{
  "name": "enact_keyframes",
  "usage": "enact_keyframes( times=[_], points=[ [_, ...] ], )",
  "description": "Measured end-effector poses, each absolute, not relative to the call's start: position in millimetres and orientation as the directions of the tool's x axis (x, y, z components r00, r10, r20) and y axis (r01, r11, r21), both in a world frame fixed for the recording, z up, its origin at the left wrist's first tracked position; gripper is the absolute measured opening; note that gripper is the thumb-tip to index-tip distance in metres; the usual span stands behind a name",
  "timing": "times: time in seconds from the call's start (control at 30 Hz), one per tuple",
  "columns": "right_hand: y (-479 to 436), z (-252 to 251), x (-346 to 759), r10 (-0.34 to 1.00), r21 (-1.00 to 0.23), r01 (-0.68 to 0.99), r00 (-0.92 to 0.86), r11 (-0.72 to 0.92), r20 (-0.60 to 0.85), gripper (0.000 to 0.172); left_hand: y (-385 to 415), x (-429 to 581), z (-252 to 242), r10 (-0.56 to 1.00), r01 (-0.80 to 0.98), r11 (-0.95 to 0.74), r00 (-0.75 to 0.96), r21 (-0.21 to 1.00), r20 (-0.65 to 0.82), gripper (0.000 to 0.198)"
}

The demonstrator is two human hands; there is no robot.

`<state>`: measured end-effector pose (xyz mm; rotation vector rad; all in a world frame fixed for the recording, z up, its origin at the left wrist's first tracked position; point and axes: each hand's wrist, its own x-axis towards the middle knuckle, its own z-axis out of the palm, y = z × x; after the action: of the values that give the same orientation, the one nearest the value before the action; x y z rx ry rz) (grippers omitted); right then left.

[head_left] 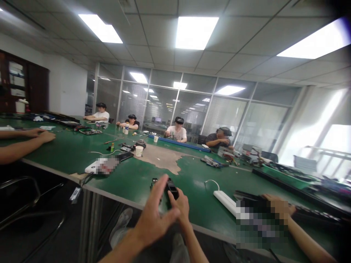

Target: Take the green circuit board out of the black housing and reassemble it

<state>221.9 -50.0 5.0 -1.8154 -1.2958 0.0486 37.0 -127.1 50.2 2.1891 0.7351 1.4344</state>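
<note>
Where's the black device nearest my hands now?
The black device is below centre in the head view, touching the right hand, with the left hand to its lower left and the tan tabletop patch beyond.

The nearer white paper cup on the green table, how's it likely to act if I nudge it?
The paper cup looks thin-walled, so it's probably light and easily squeezed. It stands upright, tapering toward its base, so a high push might tip it.

Glass partitions point(189, 115), ceiling panel lights point(196, 33) and a parts-strewn table point(120, 184) show an office workshop.
</note>
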Motion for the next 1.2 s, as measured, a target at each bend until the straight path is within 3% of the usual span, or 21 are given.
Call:
enact_keyframes(
  times=[0.1,0.2,0.3,0.37,0.6,1.0,1.2],
  points=[
    [-42,24,229,0.808,-0.801,0.599,0.468,0.008,0.357,0.052,-53,24,70,0.809,0.511,-0.547,0.12,0.663,0.575,0.106],
    [-32,42,232,0.835,-0.87,0.491,0.465,0.033,0.294,0.062,-6,23,56,0.866,0.692,-0.473,0.251,0.545,0.432,0.128],
    [-26,51,221,0.846,-0.892,0.448,0.45,0.063,0.285,0.066,14,25,31,0.912,0.742,-0.41,0.323,0.531,0.252,0.142],
    [-25,51,208,0.844,-0.882,0.465,0.44,0.08,0.308,0.063,18,24,16,0.923,0.729,-0.385,0.323,0.566,0.211,0.144],
    [-34,43,177,0.841,-0.775,0.631,0.399,0.037,0.366,0.044,15,17,0,0.879,0.663,-0.476,0.39,0.578,0.275,0.14],
    [-47,40,156,0.903,-0.543,0.83,0.321,-0.124,0.285,0.039,18,14,-3,0.841,0.633,-0.542,0.4,0.553,0.365,0.143],
    [-48,31,154,0.891,-0.485,0.863,0.323,-0.138,0.32,0.063,11,15,-4,0.842,0.684,-0.537,0.403,0.494,0.358,0.142]
  ],
)
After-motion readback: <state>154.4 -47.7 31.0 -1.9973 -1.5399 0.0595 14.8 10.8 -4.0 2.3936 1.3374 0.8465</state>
